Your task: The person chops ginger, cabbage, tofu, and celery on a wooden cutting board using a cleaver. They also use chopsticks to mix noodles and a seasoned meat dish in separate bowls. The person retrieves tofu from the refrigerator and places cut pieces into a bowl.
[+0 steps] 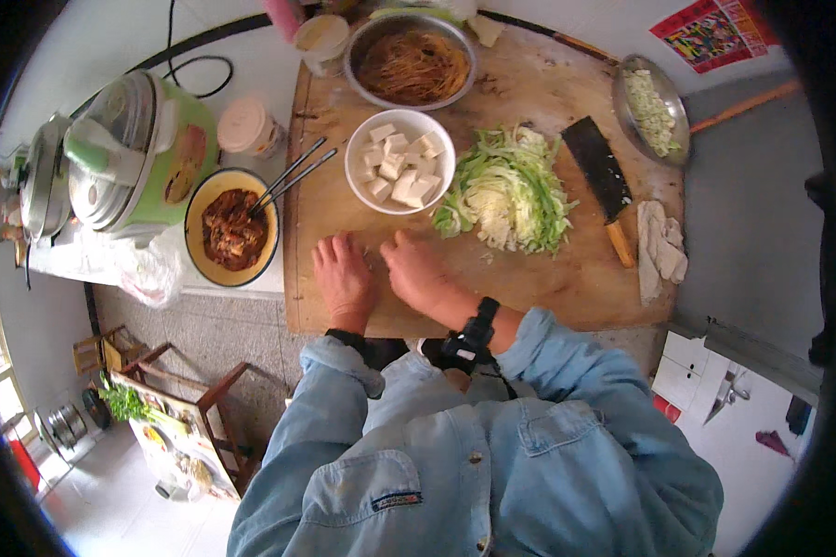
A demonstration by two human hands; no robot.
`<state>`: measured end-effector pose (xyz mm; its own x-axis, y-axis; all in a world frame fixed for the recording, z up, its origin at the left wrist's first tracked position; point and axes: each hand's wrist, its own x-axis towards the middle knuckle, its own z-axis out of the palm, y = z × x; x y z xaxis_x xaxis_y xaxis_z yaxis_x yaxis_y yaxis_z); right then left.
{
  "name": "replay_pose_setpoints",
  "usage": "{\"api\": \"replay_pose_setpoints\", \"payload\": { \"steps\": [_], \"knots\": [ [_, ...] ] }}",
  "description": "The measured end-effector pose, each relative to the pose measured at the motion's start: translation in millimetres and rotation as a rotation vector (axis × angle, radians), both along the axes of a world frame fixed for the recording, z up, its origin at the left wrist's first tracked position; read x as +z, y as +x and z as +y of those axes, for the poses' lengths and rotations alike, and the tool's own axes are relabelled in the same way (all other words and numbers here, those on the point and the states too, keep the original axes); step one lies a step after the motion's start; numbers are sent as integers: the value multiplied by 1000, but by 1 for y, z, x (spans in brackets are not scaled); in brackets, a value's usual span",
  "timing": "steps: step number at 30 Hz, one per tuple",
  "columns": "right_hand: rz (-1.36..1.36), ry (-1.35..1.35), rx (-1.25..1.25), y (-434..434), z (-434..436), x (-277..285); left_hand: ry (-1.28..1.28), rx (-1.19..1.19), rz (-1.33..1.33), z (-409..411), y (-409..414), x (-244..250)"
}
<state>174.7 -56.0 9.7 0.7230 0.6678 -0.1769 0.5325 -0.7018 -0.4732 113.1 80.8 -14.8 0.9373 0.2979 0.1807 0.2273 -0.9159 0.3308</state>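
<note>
My left hand rests palm down near the front left of a wooden cutting board, fingers slightly apart and nothing visible in it. Beside it, my right hand is curled low over the board; its fingertips are hidden beneath it, so whether it pinches anything is unclear. Just beyond both hands stands a white bowl of tofu cubes. A heap of shredded cabbage lies to its right. Farther right is a cleaver with a dark blade and wooden handle, angled across the board.
Behind the tofu sits a metal bowl of brownish noodle-like strands. A bowl of dark sauce with chopsticks stands left, near a green rice cooker. At right are a metal bowl of chopped pale-green food and a crumpled cloth.
</note>
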Motion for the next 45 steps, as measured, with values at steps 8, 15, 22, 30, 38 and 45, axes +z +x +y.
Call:
{"api": "replay_pose_setpoints", "payload": {
  "steps": [8, 15, 22, 30, 38, 45],
  "knots": [
    [202, 405, -64, 13, -26, 41, -121, 106, -34, -2, 2, -8],
    [726, 1077, 31, 48, -76, 244, -105, 113, 5, 1, 0, -18],
    [781, 1946, 454, 19, -68, 299, 164, -85, 105, 6, -5, -6],
    [675, 1529, 406, 56, -110, 276, -86, 130, 26, 0, -1, -6],
    [-66, 212, -600, 129, -207, 33, -97, 81, 7, -2, 1, -13],
    [-255, -5, -545, 158, -134, -4, -63, 127, 25, 0, 0, -15]
  ]
}}
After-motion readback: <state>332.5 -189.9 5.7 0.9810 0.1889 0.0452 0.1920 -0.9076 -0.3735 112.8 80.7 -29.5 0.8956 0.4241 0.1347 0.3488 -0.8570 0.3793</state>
